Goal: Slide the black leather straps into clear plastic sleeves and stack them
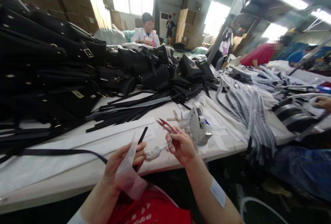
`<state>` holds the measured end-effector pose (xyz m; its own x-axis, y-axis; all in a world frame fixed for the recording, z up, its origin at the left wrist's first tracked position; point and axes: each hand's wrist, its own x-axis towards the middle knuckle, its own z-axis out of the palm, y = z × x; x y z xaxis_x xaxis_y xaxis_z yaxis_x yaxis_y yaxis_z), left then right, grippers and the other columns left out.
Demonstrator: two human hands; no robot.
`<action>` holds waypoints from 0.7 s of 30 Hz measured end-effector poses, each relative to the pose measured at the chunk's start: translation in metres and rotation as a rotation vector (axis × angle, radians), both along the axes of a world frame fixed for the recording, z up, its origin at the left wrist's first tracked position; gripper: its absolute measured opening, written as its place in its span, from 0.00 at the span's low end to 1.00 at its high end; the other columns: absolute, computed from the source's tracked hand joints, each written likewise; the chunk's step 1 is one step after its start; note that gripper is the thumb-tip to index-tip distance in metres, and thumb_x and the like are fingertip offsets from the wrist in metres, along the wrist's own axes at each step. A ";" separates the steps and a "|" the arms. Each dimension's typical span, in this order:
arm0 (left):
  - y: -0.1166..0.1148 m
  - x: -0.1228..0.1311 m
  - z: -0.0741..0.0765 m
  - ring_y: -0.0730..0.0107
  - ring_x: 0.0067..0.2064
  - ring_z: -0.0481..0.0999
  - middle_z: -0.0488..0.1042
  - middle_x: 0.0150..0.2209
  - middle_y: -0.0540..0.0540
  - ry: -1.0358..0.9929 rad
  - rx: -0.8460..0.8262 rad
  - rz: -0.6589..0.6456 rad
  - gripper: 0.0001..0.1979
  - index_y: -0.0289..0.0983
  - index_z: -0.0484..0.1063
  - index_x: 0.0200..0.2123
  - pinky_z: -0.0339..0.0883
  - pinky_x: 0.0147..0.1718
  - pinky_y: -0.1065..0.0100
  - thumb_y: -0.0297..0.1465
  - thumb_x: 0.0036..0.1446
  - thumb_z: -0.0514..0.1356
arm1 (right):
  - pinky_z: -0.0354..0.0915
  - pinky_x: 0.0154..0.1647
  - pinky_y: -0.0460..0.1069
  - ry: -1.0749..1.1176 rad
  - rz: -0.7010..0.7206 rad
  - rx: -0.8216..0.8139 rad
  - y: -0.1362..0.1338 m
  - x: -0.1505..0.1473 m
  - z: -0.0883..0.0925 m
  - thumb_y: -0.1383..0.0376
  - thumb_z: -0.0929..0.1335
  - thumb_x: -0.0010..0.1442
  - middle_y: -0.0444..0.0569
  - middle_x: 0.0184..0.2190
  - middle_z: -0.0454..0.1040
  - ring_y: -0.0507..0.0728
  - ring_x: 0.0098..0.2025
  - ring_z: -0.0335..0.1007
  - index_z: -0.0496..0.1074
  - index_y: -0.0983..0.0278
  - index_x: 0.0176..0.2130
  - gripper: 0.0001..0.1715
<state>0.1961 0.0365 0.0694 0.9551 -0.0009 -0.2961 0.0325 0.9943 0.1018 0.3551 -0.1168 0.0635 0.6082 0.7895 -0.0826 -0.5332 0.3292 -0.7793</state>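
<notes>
My left hand [116, 162] is closed around a black strap [143, 135], whose end sticks up past my fingers. The strap's long part trails left across the table. A thin translucent sheet [131, 184] is in the same hand and hangs down over my lap. To the right, my right hand [184, 146] grips red-handled scissors [166, 126], their tips pointing up and left. Just below the scissors lies a crumpled whitish scrap [152, 153]. A grey tape dispenser [199, 129] stands beyond my right hand.
Black bags [155, 77] are heaped along the back and left. Loose black straps [124, 113] lie before them on the white table [165, 163]. Plastic-wrapped straps [253, 113] hang over the edge at right. A co-worker [146, 34] sits behind the heap; another person's hand [324, 102] is at far right.
</notes>
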 end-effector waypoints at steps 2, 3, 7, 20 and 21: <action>0.003 -0.010 0.001 0.80 0.18 0.64 0.52 0.21 0.58 -0.036 0.000 0.032 0.08 0.36 0.60 0.30 0.62 0.17 0.79 0.25 0.58 0.58 | 0.54 0.11 0.39 0.132 0.072 0.069 0.019 -0.026 -0.006 0.66 0.71 0.53 0.39 0.23 0.73 0.45 0.13 0.60 0.69 0.63 0.41 0.14; 0.004 -0.014 0.001 0.80 0.18 0.64 0.53 0.20 0.58 -0.050 0.009 0.054 0.08 0.36 0.60 0.30 0.62 0.17 0.79 0.25 0.58 0.59 | 0.55 0.12 0.39 0.184 0.105 0.097 0.027 -0.036 -0.008 0.67 0.71 0.53 0.39 0.23 0.73 0.46 0.13 0.61 0.70 0.63 0.45 0.18; 0.007 -0.027 0.001 0.77 0.24 0.71 0.65 0.27 0.48 -0.028 0.107 0.181 0.07 0.34 0.62 0.31 0.64 0.17 0.79 0.24 0.56 0.60 | 0.60 0.16 0.39 0.303 0.252 0.092 0.049 -0.061 -0.008 0.68 0.74 0.49 0.46 0.31 0.76 0.50 0.27 0.73 0.72 0.66 0.49 0.27; 0.002 -0.050 0.025 0.83 0.16 0.61 0.59 0.22 0.57 -0.039 -0.208 0.290 0.15 0.42 0.49 0.29 0.60 0.15 0.81 0.21 0.60 0.53 | 0.67 0.40 0.51 -1.092 -0.243 -0.376 0.053 -0.074 -0.017 0.58 0.59 0.69 0.52 0.39 0.77 0.57 0.37 0.73 0.69 0.63 0.55 0.21; 0.001 -0.050 0.027 0.83 0.16 0.61 0.59 0.22 0.57 -0.027 -0.232 0.294 0.15 0.42 0.48 0.29 0.60 0.15 0.81 0.21 0.60 0.52 | 0.67 0.40 0.51 -1.163 -0.261 -0.400 0.052 -0.074 -0.015 0.58 0.58 0.70 0.53 0.38 0.77 0.58 0.38 0.73 0.69 0.64 0.53 0.21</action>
